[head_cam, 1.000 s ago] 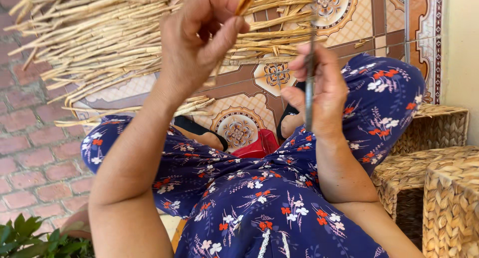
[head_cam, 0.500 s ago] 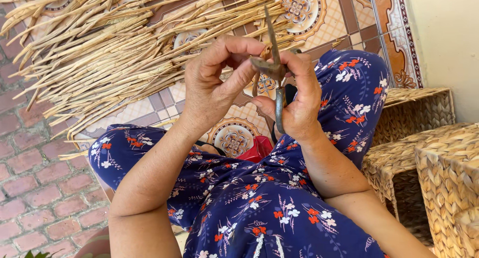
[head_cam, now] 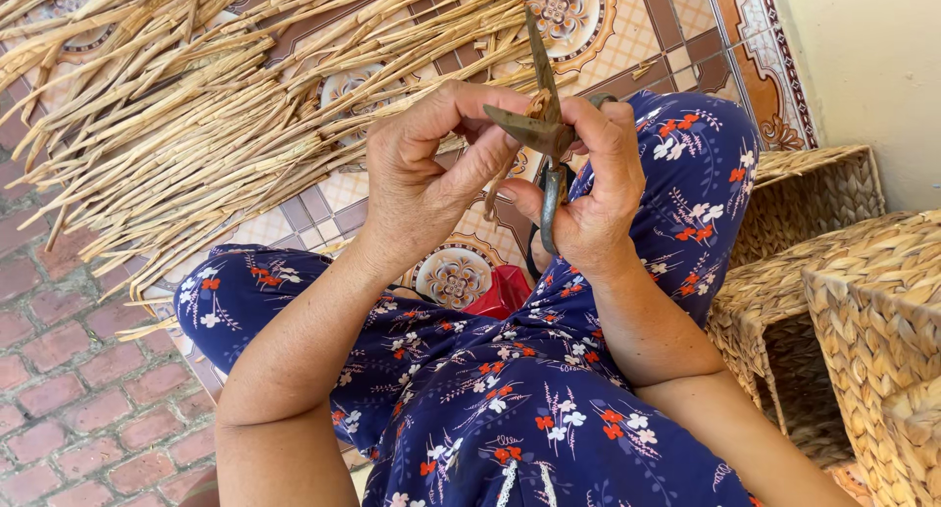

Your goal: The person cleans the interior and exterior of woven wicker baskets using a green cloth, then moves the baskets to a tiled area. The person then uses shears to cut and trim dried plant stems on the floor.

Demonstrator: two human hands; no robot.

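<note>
My right hand (head_cam: pixel 598 188) grips a pair of dark metal scissors (head_cam: pixel 542 125), blades spread apart and pointing up and to the left. My left hand (head_cam: pixel 426 178) pinches a short brown piece of dried straw (head_cam: pixel 537 105) right between the blades, thumb and fingers closed on it. Both hands meet above my lap, which is covered by a blue dress (head_cam: pixel 510 389) with red and white flowers.
A big heap of dried straw stalks (head_cam: pixel 216 105) lies on the patterned tile floor (head_cam: pixel 676 26) ahead. Woven baskets (head_cam: pixel 863 301) stand at my right by a pale wall. Red brick paving (head_cam: pixel 69 370) is at my left. Something red (head_cam: pixel 500 296) lies under my knees.
My left hand has come down from the straw heap to meet my right hand. The scissors have opened around the straw piece, and the view has tilted lower.
</note>
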